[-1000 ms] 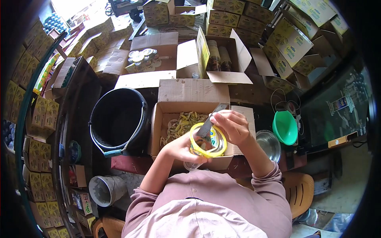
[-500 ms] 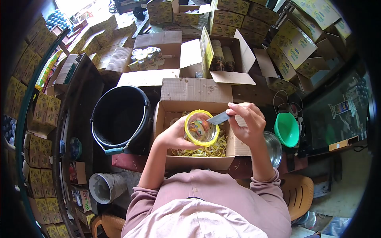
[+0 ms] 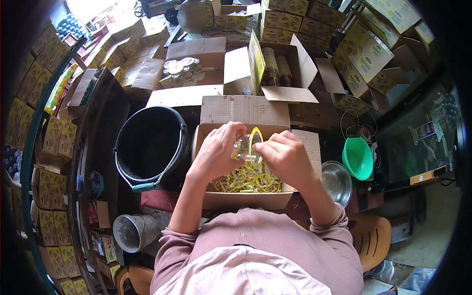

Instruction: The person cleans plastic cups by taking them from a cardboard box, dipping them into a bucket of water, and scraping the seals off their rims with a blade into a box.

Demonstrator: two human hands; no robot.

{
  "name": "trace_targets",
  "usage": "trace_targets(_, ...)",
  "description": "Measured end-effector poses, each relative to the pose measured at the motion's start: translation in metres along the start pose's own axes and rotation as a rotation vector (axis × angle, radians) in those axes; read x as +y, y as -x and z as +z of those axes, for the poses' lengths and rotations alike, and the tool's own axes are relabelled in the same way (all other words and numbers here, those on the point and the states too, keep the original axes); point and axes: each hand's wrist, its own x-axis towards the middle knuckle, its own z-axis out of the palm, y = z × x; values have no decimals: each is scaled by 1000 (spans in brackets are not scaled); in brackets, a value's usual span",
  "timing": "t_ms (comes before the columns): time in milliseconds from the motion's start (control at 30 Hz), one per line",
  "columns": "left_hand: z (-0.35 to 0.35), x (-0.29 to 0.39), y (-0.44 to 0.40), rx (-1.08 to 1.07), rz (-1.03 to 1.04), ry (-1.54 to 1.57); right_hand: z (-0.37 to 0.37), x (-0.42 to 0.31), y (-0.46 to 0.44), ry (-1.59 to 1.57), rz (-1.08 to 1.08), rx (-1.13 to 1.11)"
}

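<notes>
"What's the left grip doing?"
"It's curling partly closed around a clear jar, lying sideways over yellow strips."
"And the right grip?"
"Its fingers are bending at the jar's yellow rim; I can't tell whether they're pinching anything."
</notes>
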Motion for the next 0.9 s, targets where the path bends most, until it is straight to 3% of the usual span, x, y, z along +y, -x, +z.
trace_targets(133,-3,3,0,62,18,-137,7,-2,-1,97,104,-112)
trace_targets(600,-11,-20,7,186,-125,-228,0,21,27,245,410,46)
trace_targets(767,-8,-16,7,159,-95,-249,4,5,18,-87,376,41)
trace_targets(900,-2,-11,7,137,-41,-256,25,1,17,-117,285,38)
